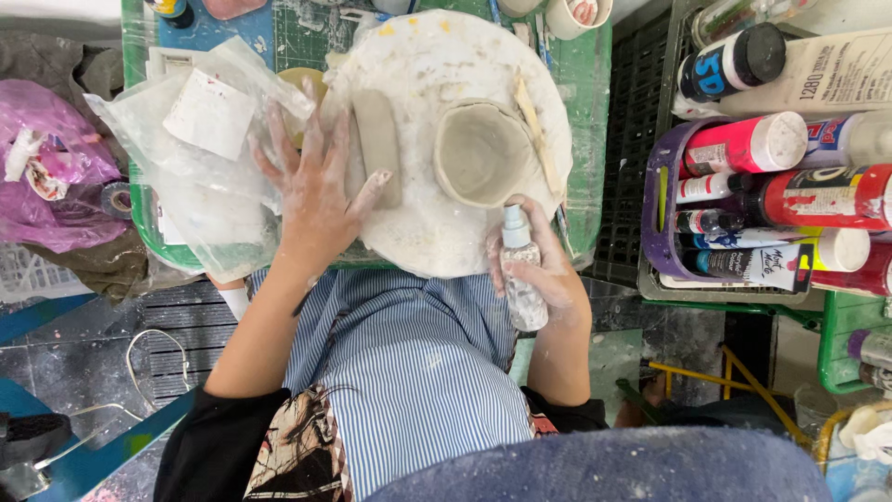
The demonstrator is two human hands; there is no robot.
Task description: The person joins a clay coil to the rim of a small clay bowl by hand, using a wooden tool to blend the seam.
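A round white board (418,232) smeared with clay lies on a green mat. On it stands a small grey clay bowl (483,153), and to its left lies a flat grey clay slab (376,139). My left hand (316,186), dusted with clay, rests flat with fingers spread, its thumb touching the slab. My right hand (544,270) grips a small clear spray bottle (520,270) at the board's near edge, nozzle pointing toward the bowl. A wooden tool (537,130) lies to the right of the bowl.
Clear plastic bags (200,158) lie left of the board. A pink bag (46,177) sits farther left. A purple rack (662,200) of paint bottles (757,144) stands at the right. Cups (576,14) stand at the back. A striped apron (409,372) covers my lap.
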